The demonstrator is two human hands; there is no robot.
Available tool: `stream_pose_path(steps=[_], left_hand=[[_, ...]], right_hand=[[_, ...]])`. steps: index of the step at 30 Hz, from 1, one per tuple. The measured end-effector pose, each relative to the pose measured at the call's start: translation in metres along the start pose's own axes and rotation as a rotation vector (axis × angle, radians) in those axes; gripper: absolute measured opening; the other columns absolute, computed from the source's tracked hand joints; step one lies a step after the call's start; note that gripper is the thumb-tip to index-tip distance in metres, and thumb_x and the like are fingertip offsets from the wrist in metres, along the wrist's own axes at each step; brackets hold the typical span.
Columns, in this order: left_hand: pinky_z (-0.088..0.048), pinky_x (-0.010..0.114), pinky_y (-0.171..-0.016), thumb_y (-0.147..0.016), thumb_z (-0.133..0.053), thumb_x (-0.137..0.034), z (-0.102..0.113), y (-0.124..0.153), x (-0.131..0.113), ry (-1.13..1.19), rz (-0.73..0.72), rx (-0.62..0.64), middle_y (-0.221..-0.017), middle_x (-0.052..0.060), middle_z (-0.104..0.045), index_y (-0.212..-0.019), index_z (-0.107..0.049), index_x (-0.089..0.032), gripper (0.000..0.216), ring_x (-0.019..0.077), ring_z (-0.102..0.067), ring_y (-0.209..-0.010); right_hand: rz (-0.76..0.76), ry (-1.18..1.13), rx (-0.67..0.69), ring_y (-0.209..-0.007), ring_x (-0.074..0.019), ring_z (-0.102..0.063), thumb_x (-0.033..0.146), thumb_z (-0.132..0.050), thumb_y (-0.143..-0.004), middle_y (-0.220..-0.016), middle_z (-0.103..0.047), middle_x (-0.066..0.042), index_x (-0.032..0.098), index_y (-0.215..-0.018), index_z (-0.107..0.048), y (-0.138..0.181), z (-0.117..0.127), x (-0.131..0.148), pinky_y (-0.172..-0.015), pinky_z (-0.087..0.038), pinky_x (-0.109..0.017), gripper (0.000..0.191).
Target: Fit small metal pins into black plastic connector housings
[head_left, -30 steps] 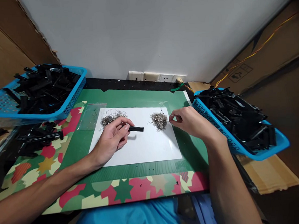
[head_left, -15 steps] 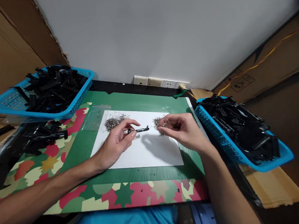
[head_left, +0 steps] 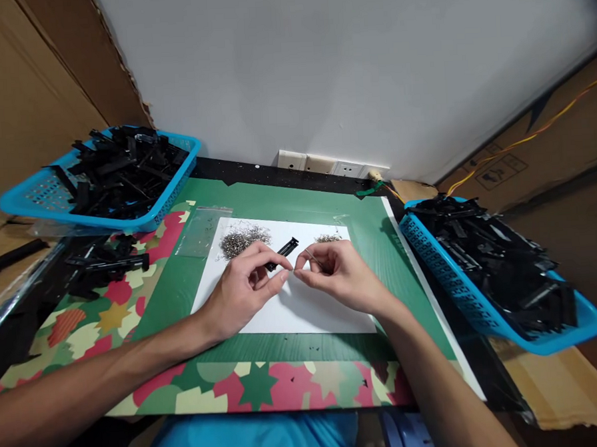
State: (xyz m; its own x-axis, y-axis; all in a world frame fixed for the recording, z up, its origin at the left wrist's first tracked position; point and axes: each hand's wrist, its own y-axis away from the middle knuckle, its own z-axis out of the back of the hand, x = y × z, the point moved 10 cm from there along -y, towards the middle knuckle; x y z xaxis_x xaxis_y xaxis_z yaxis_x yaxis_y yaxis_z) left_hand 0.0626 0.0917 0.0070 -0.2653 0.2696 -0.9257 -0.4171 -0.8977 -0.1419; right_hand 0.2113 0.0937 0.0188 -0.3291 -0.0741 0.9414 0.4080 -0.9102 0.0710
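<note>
Converging above the paper (head_left: 303, 316), left hand (head_left: 246, 286) and right hand (head_left: 344, 274) now nearly touch, the right having moved inward. Left grip: clamped on the black piece (head_left: 286, 247), over mid-paper. Right grip: pinched, apparently on a thin wire (head_left: 310, 255), bringing it near the piece.
</note>
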Motion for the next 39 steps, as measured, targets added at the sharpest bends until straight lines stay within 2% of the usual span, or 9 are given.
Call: stream_pose_path(steps=[3, 6, 11, 18, 24, 28, 33, 36, 39], left_hand=[[-0.041, 0.028, -0.064, -0.101, -0.069, -0.043, -0.002, 0.001, -0.002, -0.021, -0.021, 0.004, -0.101, 0.003, -0.059, -0.105, -0.078, -0.022, 0.023, 0.0121, -0.052, -0.072], [-0.041, 0.028, -0.066, -0.103, -0.066, -0.043, -0.001, 0.001, -0.004, -0.021, -0.036, -0.005, -0.100, 0.003, -0.061, -0.102, -0.077, -0.021, 0.024, 0.0135, -0.054, -0.075], [-0.042, 0.027, -0.067, -0.103, -0.066, -0.042, 0.007, -0.001, -0.001, 0.019, -0.015, -0.079, -0.100, 0.004, -0.063, -0.103, -0.076, -0.020, 0.024, 0.0145, -0.056, -0.079], [-0.042, 0.028, -0.068, -0.103, -0.065, -0.045, 0.013, -0.005, 0.005, 0.043, 0.012, -0.115, -0.096, 0.004, -0.065, -0.099, -0.077, -0.019, 0.029, 0.0159, -0.058, -0.082], [-0.040, 0.028, -0.067, -0.102, -0.066, -0.045, 0.016, -0.003, 0.008, 0.029, 0.033, -0.139, -0.094, 0.004, -0.065, -0.101, -0.079, -0.019, 0.029, 0.0162, -0.055, -0.078], [-0.043, 0.028, -0.070, -0.104, -0.064, -0.046, 0.010, -0.002, 0.009, 0.043, 0.040, -0.084, -0.101, 0.006, -0.065, -0.108, -0.079, -0.021, 0.030, 0.0178, -0.059, -0.085], [-0.048, 0.029, -0.077, -0.110, -0.050, -0.044, -0.005, 0.003, 0.004, 0.110, 0.074, 0.086, -0.117, 0.007, -0.069, -0.130, -0.072, -0.027, 0.034, 0.0202, -0.065, -0.099], [-0.049, 0.030, -0.077, -0.106, -0.059, -0.046, -0.014, 0.007, 0.009, 0.184, 0.130, 0.159, -0.102, 0.005, -0.070, -0.135, -0.066, -0.028, 0.035, 0.0195, -0.066, -0.092], [-0.046, 0.028, -0.068, -0.100, -0.070, -0.044, -0.017, 0.009, 0.018, 0.200, 0.178, 0.170, -0.087, 0.001, -0.067, -0.121, -0.068, -0.025, 0.029, 0.0168, -0.063, -0.077]], right_hand=[[0.002, 0.058, 0.021, -0.060, -0.0101, -0.034, 0.034, -0.074, -0.094, -0.063, -0.040, 0.007, 0.016, -0.090, -0.075, 0.000, -0.004, 0.003, -0.055, -0.026, -0.027, 0.018], [0.009, 0.081, 0.015, -0.060, -0.0105, -0.033, 0.040, -0.073, -0.095, -0.063, -0.040, 0.007, 0.016, -0.091, -0.075, 0.000, -0.005, 0.005, -0.055, -0.026, -0.027, 0.024], [0.023, 0.076, -0.079, -0.058, -0.0103, -0.029, 0.048, -0.072, -0.097, -0.061, -0.038, 0.006, 0.017, -0.088, -0.076, -0.003, -0.004, 0.004, -0.053, -0.023, -0.027, 0.033], [0.053, -0.021, -0.210, -0.058, -0.0111, -0.034, 0.047, -0.074, -0.095, -0.060, -0.042, 0.006, 0.018, -0.088, -0.076, -0.005, -0.006, -0.002, -0.054, -0.028, -0.027, 0.030], [0.056, -0.014, -0.285, -0.056, -0.0113, -0.036, 0.046, -0.076, -0.093, -0.060, -0.045, 0.005, 0.018, -0.089, -0.076, -0.003, -0.007, -0.003, -0.052, -0.029, -0.027, 0.029], [0.059, -0.005, -0.336, -0.055, -0.0112, -0.035, 0.047, -0.075, -0.093, -0.059, -0.044, 0.005, 0.018, -0.088, -0.076, -0.001, 0.000, 0.000, -0.051, -0.028, -0.027, 0.029], [0.020, 0.118, -0.449, -0.055, -0.0113, -0.037, 0.044, -0.075, -0.090, -0.058, -0.047, 0.004, 0.015, -0.083, -0.076, 0.003, 0.031, -0.003, -0.051, -0.029, -0.026, 0.030], [-0.026, 0.230, -0.388, -0.054, -0.0107, -0.036, 0.040, -0.073, -0.090, -0.057, -0.046, 0.004, 0.015, -0.079, -0.075, 0.001, 0.038, -0.008, -0.051, -0.027, -0.027, 0.027], [-0.063, 0.309, -0.255, -0.055, -0.0103, -0.034, 0.035, -0.070, -0.090, -0.056, -0.042, 0.005, 0.015, -0.075, -0.074, -0.002, 0.031, -0.013, -0.051, -0.025, -0.027, 0.025]])
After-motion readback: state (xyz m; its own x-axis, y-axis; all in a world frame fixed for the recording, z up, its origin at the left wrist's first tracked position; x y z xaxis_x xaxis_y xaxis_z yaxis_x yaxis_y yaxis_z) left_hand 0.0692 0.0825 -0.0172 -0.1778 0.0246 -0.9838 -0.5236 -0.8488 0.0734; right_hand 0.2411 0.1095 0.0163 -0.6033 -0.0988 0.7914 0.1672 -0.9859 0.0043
